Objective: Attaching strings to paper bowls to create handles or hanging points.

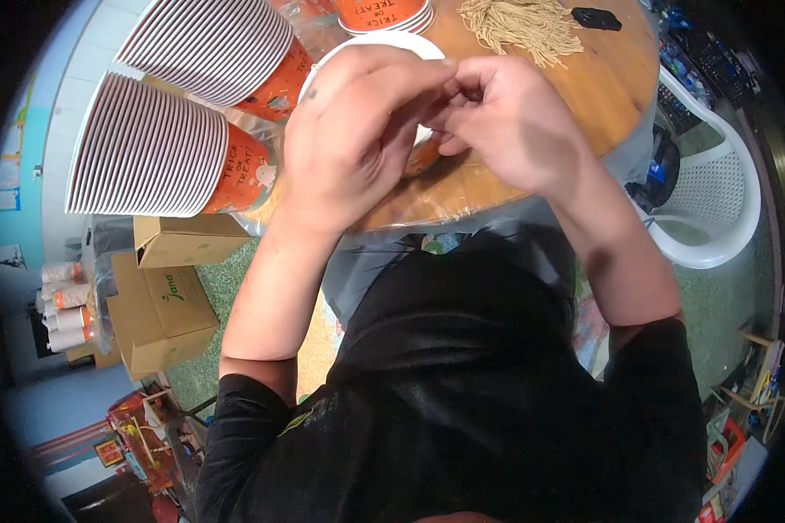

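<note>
Fingertips close together above a white-rimmed cup [410, 40]
Left of the cup, nested orange cups [153, 146]; over it, the left hand [349, 131] and right hand [515, 126], fingers curled, whether clamped on anything I cannot tell; to its right, tan strings [523, 30].

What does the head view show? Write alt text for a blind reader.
A person's left hand and right hand are close together over a white-rimmed orange cup on a wooden table. Two tall stacks of orange cups are at left; tan strings lie beyond.
</note>
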A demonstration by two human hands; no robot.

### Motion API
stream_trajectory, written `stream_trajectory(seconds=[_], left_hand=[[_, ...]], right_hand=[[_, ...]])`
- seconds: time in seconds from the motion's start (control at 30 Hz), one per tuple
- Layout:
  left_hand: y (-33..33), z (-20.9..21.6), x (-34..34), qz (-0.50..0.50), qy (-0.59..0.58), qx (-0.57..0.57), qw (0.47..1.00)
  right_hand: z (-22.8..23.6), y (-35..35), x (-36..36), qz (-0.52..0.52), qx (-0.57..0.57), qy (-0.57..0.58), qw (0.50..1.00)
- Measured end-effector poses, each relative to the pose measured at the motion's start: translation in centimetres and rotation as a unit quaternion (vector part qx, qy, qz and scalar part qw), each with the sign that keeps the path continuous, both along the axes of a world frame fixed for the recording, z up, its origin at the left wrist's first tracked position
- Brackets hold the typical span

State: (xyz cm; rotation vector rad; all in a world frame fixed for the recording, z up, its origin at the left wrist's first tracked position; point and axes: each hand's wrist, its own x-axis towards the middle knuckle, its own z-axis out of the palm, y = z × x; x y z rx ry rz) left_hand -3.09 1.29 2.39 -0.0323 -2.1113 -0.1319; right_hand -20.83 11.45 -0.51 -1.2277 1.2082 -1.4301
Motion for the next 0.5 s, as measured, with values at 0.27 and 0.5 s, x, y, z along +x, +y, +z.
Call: stream_trajectory(seconds=[0.27,0.5], left_hand=[[-0.6,-0.7,-0.9,-0.034,-0.059,0.214,0.975],[-0.5,-0.7,0.2,-0.054,-0.124,0.430,0.893]], right_hand=[[-0.5,0.2,-0.9,0.057,0.021,0.006,0.998],[-1.6,0.6,-0.5,0.024,0.018,-0.082,0.996]])
